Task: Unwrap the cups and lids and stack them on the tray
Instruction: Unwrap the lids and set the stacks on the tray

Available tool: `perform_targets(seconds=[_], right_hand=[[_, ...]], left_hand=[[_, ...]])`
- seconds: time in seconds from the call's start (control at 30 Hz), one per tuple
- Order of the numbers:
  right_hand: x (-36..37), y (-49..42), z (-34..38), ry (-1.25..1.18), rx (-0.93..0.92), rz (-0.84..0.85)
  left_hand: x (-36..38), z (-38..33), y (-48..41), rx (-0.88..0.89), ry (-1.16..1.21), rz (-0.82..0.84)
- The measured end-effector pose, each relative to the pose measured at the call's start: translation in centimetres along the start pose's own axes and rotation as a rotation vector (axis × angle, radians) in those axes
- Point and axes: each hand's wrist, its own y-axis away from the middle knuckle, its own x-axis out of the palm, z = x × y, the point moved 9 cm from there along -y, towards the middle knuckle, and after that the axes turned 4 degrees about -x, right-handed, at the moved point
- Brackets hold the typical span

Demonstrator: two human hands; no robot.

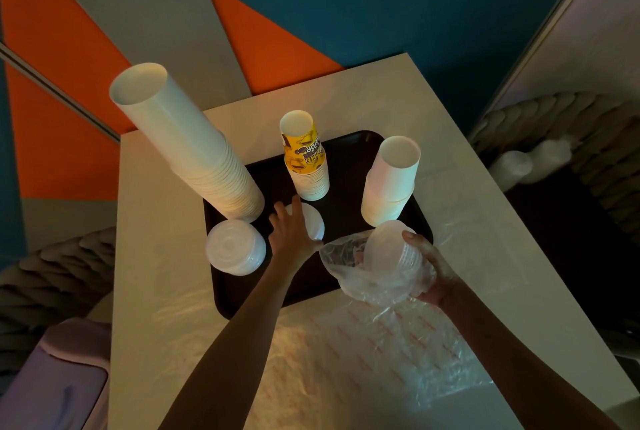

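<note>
Reaching forward with the left hand [292,232], arm extended, palm down, with straight, spread fingers on a low white lid pile [314,221] at the middle of the dark tray [346,159]. Gripping with the right hand [429,266] a tilted stack of clear lids [391,253], half out of its plastic wrap [353,273], over the tray's near right corner. Beyond, upright on the tray, a yellow printed cup stack [306,159].

- Left hand [293,233] rests flat on white lids [314,221] on the tray [348,166].
- Right hand [431,270] grips a wrapped lid stack [388,253] just beside it.
</note>
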Motion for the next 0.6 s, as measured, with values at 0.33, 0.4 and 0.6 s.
perform_targets(seconds=[0.33,0.4,0.6], right_hand=[[-0.4,-0.1,-0.2,0.023,0.007,-0.016],[-0.2,0.0,-0.1,0.012,0.008,-0.003],[-0.2,0.0,-0.2,0.025,0.013,-0.011]], left_hand=[[-0.4,0.0,0.4,0.001,0.026,-0.027],[-0.7,0.0,0.6,0.001,0.038,-0.034],[-1.1,0.4,0.8,-0.013,0.103,-0.022]])
